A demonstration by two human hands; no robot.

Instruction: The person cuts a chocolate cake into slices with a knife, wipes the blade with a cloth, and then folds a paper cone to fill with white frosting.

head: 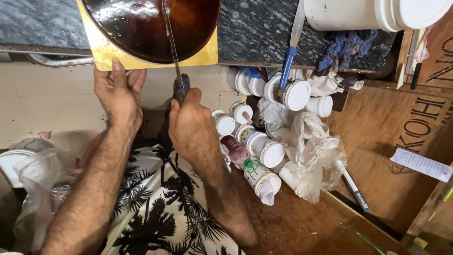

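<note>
A dark stone table (264,28) carries a round cake coated in glossy dark-brown glaze (151,26), set on a square gold board (101,49) whose corner juts past the table edge. The left hand (118,92) is closed on that overhanging corner, thumb on top, apparently to steady the board. The right hand (191,125) is wrapped around the dark handle of a long metal spatula (171,42), whose blade lies flat over the glaze, seemingly to smooth it. A white bucket (373,14) stands on the table to the right. Below, small white-lidded jars (264,141) lie in a heap on a wooden surface with crumpled plastic bags (311,151); their contents are hidden.
</note>
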